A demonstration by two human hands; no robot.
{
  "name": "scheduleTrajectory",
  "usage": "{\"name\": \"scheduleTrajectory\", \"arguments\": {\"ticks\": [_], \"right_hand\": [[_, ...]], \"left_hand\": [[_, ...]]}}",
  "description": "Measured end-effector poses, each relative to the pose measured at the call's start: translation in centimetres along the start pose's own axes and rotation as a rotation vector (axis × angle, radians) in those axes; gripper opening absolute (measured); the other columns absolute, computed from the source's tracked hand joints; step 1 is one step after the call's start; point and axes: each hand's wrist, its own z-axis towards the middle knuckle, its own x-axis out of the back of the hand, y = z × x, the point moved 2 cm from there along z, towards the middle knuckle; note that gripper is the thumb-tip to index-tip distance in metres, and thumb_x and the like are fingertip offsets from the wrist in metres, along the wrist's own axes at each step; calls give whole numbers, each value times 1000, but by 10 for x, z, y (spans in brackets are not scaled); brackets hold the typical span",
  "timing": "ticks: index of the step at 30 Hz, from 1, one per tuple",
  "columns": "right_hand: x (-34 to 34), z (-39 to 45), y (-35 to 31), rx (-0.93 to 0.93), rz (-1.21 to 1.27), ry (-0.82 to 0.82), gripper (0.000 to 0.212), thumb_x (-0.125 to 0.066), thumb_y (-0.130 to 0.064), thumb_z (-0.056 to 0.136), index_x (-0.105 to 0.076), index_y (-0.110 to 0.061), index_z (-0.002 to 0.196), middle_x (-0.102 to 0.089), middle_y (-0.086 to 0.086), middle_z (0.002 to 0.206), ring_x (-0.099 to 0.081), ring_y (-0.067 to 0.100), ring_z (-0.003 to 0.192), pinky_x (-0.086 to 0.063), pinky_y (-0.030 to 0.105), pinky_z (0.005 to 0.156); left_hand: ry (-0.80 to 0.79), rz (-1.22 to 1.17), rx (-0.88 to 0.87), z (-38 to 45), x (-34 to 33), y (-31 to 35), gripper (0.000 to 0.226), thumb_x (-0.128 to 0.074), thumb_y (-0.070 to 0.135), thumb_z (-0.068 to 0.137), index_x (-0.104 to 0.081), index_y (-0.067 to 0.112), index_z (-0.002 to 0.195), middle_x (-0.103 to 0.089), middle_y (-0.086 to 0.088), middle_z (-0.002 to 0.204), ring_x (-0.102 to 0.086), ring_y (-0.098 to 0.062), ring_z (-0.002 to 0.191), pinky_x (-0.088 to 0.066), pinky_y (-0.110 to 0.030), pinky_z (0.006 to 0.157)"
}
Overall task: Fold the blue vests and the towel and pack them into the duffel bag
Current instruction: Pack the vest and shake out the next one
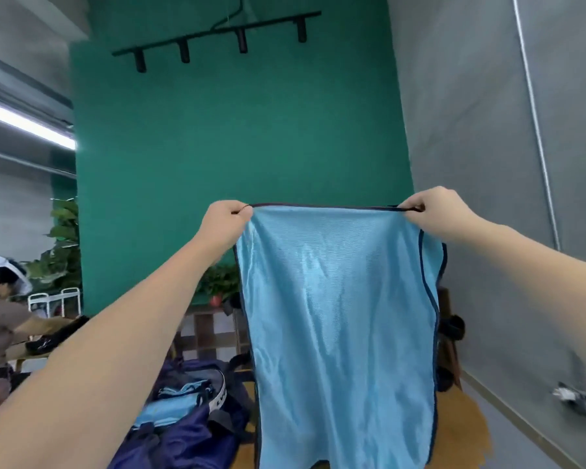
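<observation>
You hold a light blue vest (339,299) up in the air by its dark-trimmed top edge, stretched level between both hands. Your left hand (225,221) pinches the left corner, fingers curled tight on the hem. Your right hand (433,208) pinches the right corner likewise. The cloth hangs free below, in front of the green wall (217,147).

Judgement on the step in hand: this appears to be the squaring-up before a fold.
- Keep both corners at equal height so the side trims hang parallel; the right side currently shows a curved dark binding set in from the edge, suggesting the layers are not aligned.
- Draw the hem taut to shed the vertical creases at centre.
- Bring the two corners together for a clean half-fold, or lower the vest flat first; a slippery fabric of this kind will likely slide if folded mid-air.

The navy duffel bag (183,428) lies open below left, with folded light blue cloth (173,401) already inside.

Not verifiable:
- The bottom of the vest is cut off by the frame.
- The vest hides the surface behind it; only a wooden counter (460,421) edge shows.
- The towel cannot be identified.
- How many vests are in the bag cannot be told.
</observation>
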Motion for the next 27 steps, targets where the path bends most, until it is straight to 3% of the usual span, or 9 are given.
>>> {"name": "scheduleTrajectory", "arguments": {"ticks": [2, 4, 6, 9, 14, 17, 22, 27], "right_hand": [[16, 8, -5, 12, 36, 11, 20, -64, -13, 95, -77, -14, 109, -72, -1, 99, -61, 18, 86, -42, 23, 77], [27, 12, -6, -6, 58, -6, 12, -72, -20, 91, -78, -16, 101, -72, -5, 92, -61, 15, 82, -43, 23, 72], [32, 14, -6, -32, 66, -19, 10, -78, -26, 87, -79, -16, 89, -73, -4, 84, -63, 14, 79, -48, 25, 67], [33, 16, -4, -78, 56, -52, 12, -81, -28, 83, -80, -16, 86, -74, -2, 86, -68, 22, 88, -56, 35, 78], [30, 20, 0, -117, 43, -206, 20, -85, -20, 79, -79, -18, 98, -74, -8, 97, -66, 10, 90, -48, 26, 85], [24, 16, 2, -108, 49, -261, 17, -85, -20, 79, -78, -23, 94, -73, -12, 93, -66, 6, 89, -45, 23, 83], [10, 4, 13, -119, 68, -308, 9, -84, -26, 81, -79, -19, 84, -75, -6, 79, -64, 13, 71, -54, 27, 74], [-6, 5, 23, -148, 143, -267, 9, -84, -22, 80, -77, -17, 83, -75, 6, 80, -61, 16, 65, -55, 36, 74]], "left_hand": [[-99, -137, 81, 15, 19, -2, 17, -68, 23, 94, -75, 14, 81, -74, -1, 98, -66, -20, 100, -49, -36, 97], [-163, -163, 119, 22, 35, -3, 22, -79, 36, 84, -81, 14, 81, -77, -3, 104, -69, -25, 110, -49, -46, 106], [-200, -120, 116, 24, 45, 0, 27, -84, 44, 76, -83, 17, 81, -78, 0, 98, -70, -23, 106, -51, -45, 104], [-225, -104, 82, 24, 50, 8, 18, -86, 30, 78, -82, 13, 77, -79, -2, 89, -72, -21, 96, -52, -42, 101], [-147, -21, 75, 24, 58, 6, 19, -92, 36, 68, -82, 21, 73, -78, 7, 89, -68, -13, 89, -50, -27, 85], [-75, -4, 87, 26, 61, -1, 21, -93, 41, 66, -82, 23, 71, -78, 5, 87, -69, -18, 84, -54, -34, 82], [-18, 14, 120, 17, 61, -17, 20, -93, 37, 68, -81, 20, 72, -77, 6, 83, -69, -12, 90, -51, -29, 72], [-71, 95, 136, 11, 49, -37, 22, -93, 37, 67, -80, 19, 71, -76, 8, 83, -66, -8, 83, -44, -23, 65]]}}
